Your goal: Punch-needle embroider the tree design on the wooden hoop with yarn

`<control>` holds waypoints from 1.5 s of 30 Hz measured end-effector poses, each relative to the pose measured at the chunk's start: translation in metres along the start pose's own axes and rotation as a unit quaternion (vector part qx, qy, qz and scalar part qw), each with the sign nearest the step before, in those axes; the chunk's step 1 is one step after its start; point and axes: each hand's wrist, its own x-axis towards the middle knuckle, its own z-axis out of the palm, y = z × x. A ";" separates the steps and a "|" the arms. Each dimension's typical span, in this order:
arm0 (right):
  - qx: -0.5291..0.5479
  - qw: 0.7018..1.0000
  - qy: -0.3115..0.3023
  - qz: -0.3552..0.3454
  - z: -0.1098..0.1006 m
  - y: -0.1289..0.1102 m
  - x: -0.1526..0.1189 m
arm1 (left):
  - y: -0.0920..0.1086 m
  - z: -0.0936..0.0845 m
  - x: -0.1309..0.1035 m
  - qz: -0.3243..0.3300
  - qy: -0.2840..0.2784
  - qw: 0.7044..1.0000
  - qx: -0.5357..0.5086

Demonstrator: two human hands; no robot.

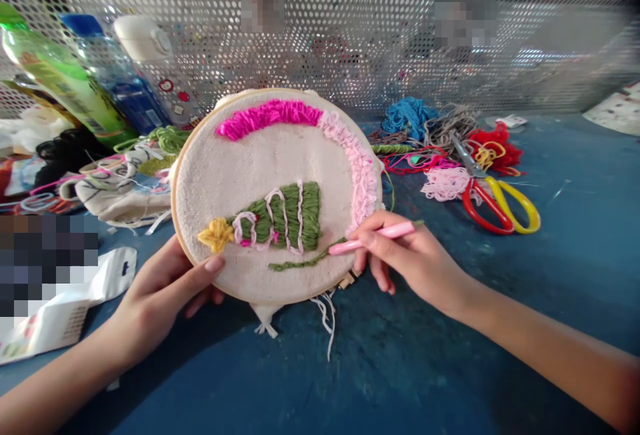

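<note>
An embroidery hoop (260,168) stretches cream cloth bearing a green yarn tree (306,211) lying on its side, with a yellow star (218,235) at its tip. Magenta and pale pink loops curve along the upper and right rim. My left hand (165,281) grips the hoop's lower left edge, thumb on the front and fingers behind. In my right hand (400,248) is a pink punch needle (373,237), held between thumb and fingers. Its tip points left at the cloth, where a line of green yarn (295,264) runs below the tree; whether the tip touches is unclear.
Scissors (493,205) with red and yellow handles lie at right beside blue, grey, red and pink yarn bundles (445,183). Bottles (120,81) and a cloth pouch (117,191) stand at left, near a white packet (65,308). A perforated metal panel (340,41) rises behind.
</note>
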 end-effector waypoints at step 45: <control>0.045 0.997 0.055 -0.042 0.001 0.000 -0.006 | -0.001 0.002 0.005 -0.021 0.004 1.000 0.004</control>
